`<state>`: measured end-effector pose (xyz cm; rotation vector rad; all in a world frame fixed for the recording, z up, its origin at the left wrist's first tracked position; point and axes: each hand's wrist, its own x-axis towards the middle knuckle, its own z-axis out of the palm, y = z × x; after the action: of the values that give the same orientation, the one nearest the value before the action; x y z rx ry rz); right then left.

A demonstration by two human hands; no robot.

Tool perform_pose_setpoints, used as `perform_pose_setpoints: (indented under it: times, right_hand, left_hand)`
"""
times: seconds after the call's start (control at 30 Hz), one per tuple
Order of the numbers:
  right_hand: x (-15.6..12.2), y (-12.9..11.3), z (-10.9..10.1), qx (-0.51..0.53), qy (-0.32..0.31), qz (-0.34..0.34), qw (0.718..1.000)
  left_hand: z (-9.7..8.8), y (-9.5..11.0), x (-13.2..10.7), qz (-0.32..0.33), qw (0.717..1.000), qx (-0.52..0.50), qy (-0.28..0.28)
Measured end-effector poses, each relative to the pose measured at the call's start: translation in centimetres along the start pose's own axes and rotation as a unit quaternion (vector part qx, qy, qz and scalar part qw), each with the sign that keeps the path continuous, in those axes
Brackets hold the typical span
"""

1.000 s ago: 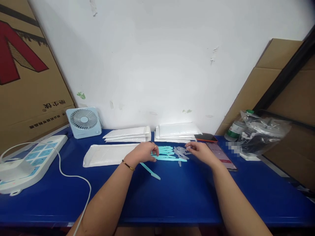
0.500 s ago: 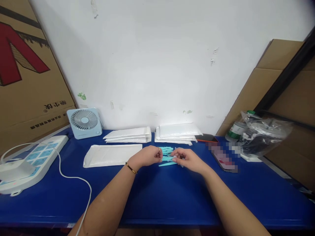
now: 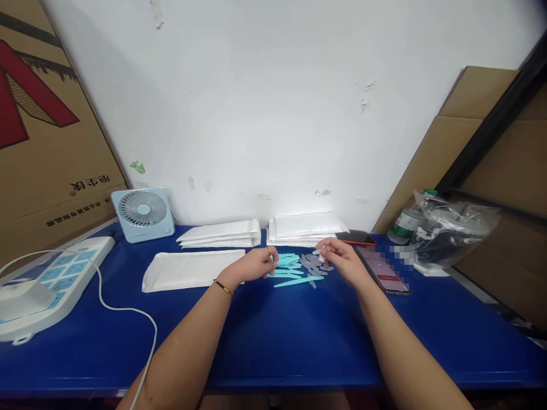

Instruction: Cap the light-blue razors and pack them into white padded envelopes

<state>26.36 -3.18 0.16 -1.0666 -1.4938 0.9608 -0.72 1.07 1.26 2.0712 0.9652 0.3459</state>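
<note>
A loose pile of thin teal plastic sticks (image 3: 290, 262) lies on the blue table (image 3: 294, 341). To their right are several translucent grey strips (image 3: 311, 263). My left hand (image 3: 257, 263) is at the left end of the teal pile, fingers curled and pinched at the end of one teal stick. The fingertips partly hide that contact. My right hand (image 3: 342, 261) is just above the right side of the grey strips. Its thumb and fingers are closed on a small translucent piece that juts out to the left.
A flat white padded envelope (image 3: 188, 270) lies left of my left hand. Behind are two stacks of white envelopes (image 3: 217, 232). A phone (image 3: 384, 273) rests at right, near a bottle (image 3: 405, 225) and bagged item (image 3: 453, 233). A fan (image 3: 143, 213) and power strip (image 3: 64, 279) stand at left.
My hands have moved apart: the right went right and slightly up, the left slightly left. The grey strips and more teal sticks now show between them. The view has shifted slightly.
</note>
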Motion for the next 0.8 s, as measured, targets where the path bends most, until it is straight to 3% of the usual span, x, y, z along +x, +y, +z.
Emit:
perform_pose_setpoints:
  times: [0.13, 0.33, 0.43, 0.8]
  right_hand:
    - [0.0, 0.1, 1.1, 0.019, -0.019, 0.025, 0.999]
    - [0.1, 0.7, 1.8, 0.018, 0.043, 0.025, 0.999]
    - [0.2, 0.9, 1.9, 0.06, 0.037, 0.034, 0.997]
    - [-0.1, 0.7, 3.6, 0.027, -0.011, 0.021, 0.999]
  left_hand:
    - [0.2, 0.4, 0.1, 0.032, 0.997, 0.042, 0.048]
    - [0.6, 0.7, 0.6, 0.066, 0.988, 0.072, 0.115]
    - [0.9, 0.7, 0.8, 0.07, 0.982, 0.101, 0.146]
    - [1.4, 0.9, 0.9, 0.066, 0.984, 0.095, 0.138]
